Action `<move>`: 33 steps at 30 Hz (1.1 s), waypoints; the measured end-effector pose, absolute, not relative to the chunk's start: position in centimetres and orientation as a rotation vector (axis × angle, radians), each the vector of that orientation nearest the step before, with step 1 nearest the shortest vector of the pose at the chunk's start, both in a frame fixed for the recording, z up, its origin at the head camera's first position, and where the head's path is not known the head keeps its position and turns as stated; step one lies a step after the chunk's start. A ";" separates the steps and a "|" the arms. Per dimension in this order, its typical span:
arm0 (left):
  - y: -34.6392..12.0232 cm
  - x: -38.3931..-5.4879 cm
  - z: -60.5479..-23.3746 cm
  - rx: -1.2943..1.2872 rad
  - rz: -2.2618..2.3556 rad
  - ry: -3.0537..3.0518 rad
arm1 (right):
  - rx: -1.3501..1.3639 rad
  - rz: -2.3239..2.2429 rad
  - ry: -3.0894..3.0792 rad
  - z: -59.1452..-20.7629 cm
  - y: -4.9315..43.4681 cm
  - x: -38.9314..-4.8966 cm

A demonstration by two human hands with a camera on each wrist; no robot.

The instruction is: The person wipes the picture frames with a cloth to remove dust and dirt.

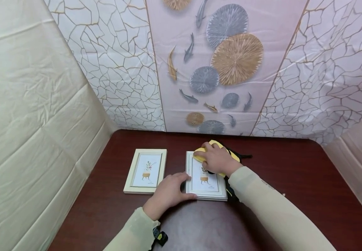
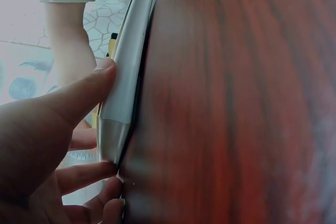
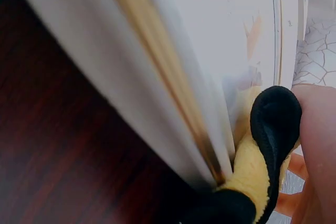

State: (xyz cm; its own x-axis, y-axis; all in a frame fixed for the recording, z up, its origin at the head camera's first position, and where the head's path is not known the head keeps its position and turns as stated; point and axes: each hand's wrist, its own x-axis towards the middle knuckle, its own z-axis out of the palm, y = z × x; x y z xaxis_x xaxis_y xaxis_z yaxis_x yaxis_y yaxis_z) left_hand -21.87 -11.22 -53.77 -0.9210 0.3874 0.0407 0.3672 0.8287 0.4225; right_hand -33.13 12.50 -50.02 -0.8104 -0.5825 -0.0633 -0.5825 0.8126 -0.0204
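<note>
A white picture frame (image 1: 210, 186) lies face up on the table, with a potted plant print inside. My left hand (image 1: 169, 190) holds its near left corner, thumb along the front edge and fingers at the left side. In the left wrist view the thumb lies against the frame's pale side (image 2: 123, 72). My right hand (image 1: 218, 158) grips a yellow cleaning cloth (image 3: 249, 166) with black trim and presses it on the frame's upper part. The cloth covers the frame's far right corner, and a black strap (image 1: 245, 156) trails behind it.
A cream picture frame (image 1: 140, 170) with a similar plant print lies to the left of the white one. Both lie on a dark reddish-brown table (image 1: 294, 167). A patterned cloth backdrop (image 1: 181, 101) hangs behind the table, and pale fabric (image 1: 58, 115) closes in the left side.
</note>
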 end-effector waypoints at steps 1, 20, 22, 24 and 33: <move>-11.2 -21.9 -53.8 0.610 0.667 2.960 | -0.945 0.007 2.929 -49.9 12.6 -33.1; -10.9 -21.6 -53.5 0.556 0.674 2.946 | -0.888 0.072 2.921 -49.2 13.8 -32.8; -10.9 -21.6 -53.5 0.555 0.668 2.950 | -0.883 0.070 2.921 -49.1 13.9 -32.8; -10.8 -21.6 -53.6 0.552 0.665 2.951 | -0.873 0.069 2.921 -49.0 14.0 -32.7; -10.9 -21.6 -53.6 0.548 0.664 2.951 | -0.835 0.133 2.931 -49.1 14.6 -32.6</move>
State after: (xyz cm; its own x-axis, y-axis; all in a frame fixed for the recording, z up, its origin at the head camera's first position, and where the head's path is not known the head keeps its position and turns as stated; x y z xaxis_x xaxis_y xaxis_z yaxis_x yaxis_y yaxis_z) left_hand -21.58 -10.90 -53.59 -0.9344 0.3561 0.0123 0.3271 0.8435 0.4261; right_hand -32.64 14.60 -49.12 -0.8462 -0.5210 -0.1115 -0.5289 0.8467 0.0584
